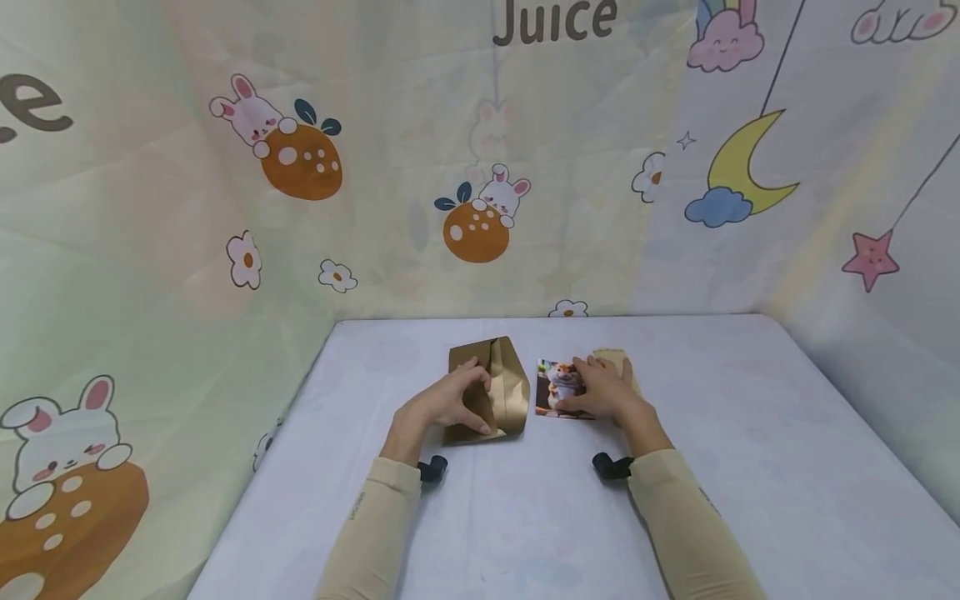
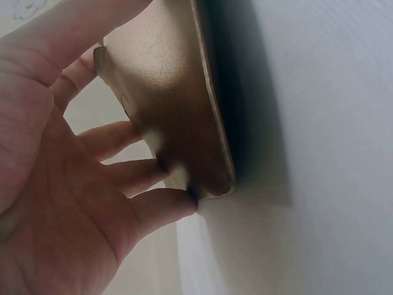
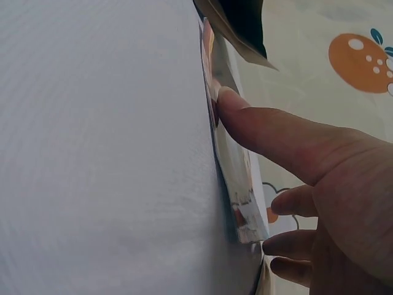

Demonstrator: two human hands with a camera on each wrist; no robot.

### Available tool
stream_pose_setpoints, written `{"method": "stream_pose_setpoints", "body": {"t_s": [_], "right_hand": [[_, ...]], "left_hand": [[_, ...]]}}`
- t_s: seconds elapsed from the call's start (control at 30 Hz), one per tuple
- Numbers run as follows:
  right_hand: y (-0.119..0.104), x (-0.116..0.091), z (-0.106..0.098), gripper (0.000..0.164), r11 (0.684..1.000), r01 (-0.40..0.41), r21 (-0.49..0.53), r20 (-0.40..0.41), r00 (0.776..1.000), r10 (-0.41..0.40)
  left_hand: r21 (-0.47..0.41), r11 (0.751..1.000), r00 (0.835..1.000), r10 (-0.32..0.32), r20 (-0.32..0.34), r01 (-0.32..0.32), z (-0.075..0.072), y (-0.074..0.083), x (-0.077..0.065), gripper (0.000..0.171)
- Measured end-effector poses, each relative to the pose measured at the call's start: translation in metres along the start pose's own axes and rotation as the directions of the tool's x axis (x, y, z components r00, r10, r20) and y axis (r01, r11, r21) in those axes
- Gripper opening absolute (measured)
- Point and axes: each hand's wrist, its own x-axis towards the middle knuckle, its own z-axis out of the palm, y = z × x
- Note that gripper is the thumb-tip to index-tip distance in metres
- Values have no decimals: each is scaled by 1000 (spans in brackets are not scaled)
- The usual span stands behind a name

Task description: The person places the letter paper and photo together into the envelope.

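A gold envelope (image 1: 513, 385) lies on the table left of centre, its flap spread to the right. My left hand (image 1: 448, 400) grips it, thumb at the near side and fingers curled toward the far side. In the left wrist view, fingertips meet the edge of the envelope (image 2: 166, 86). To the right, a small stack of picture cards (image 1: 551, 390) shows a furry animal on top. My right hand (image 1: 613, 397) holds this stack between thumb and fingers. In the right wrist view, the thumb presses the cards (image 3: 238, 184), seen nearly edge-on.
A beige paper piece (image 1: 611, 355) lies just beyond my right hand, partly covered by it. The white-covered table (image 1: 525, 517) meets a cartoon-printed cloth backdrop (image 1: 390, 150) behind and at both sides. Dark wrist camera mounts (image 1: 612, 467) sit at both cuffs.
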Motion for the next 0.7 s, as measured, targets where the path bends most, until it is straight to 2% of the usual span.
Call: {"method": "stream_pose_setpoints", "body": {"t_s": [0.2,0.7], "right_hand": [[-2,-1,1,101,1000,-2,-14,-10,1000,2],[-10,1,1,98,999,22,34,-72,997,-19]], "left_hand": [[-13,1000,1000,5,-3,-5,0,0,-1,60],[-8,1000,1000,3,-8,-4,1,-2,-1,61]]}}
